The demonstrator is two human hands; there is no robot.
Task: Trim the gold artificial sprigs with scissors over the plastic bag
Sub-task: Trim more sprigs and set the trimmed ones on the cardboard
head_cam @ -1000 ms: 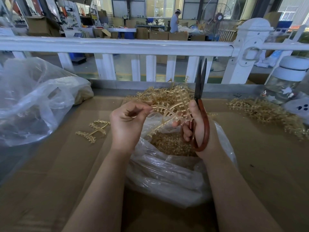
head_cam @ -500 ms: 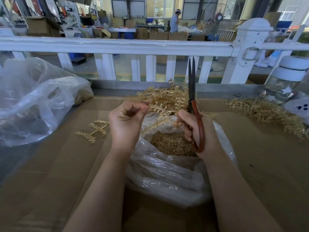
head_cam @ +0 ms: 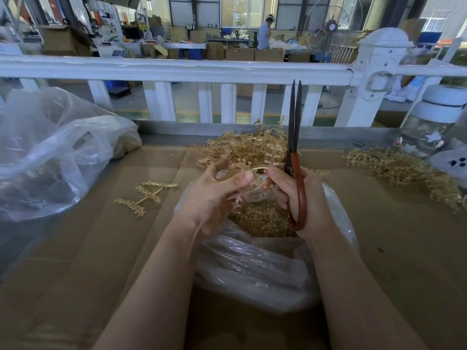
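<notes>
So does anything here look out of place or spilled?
Only a lone gold sprig lying apart on the cardboard, left of the plastic bag, away from both piles. It could simply be set aside; nothing looks spilled or broken.

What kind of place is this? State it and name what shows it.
Probably a factory or workshop floor: stacked cardboard boxes and a large industrial fan stand behind the white railing, and heaps of gold sprigs cover the cardboard-lined bench.

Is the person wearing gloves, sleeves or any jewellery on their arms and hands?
No. Both forearms are bare up to the frame's lower edge, with no sleeve showing. The left hand and right hand wear no gloves, and no ring, watch or bracelet is visible.
</notes>
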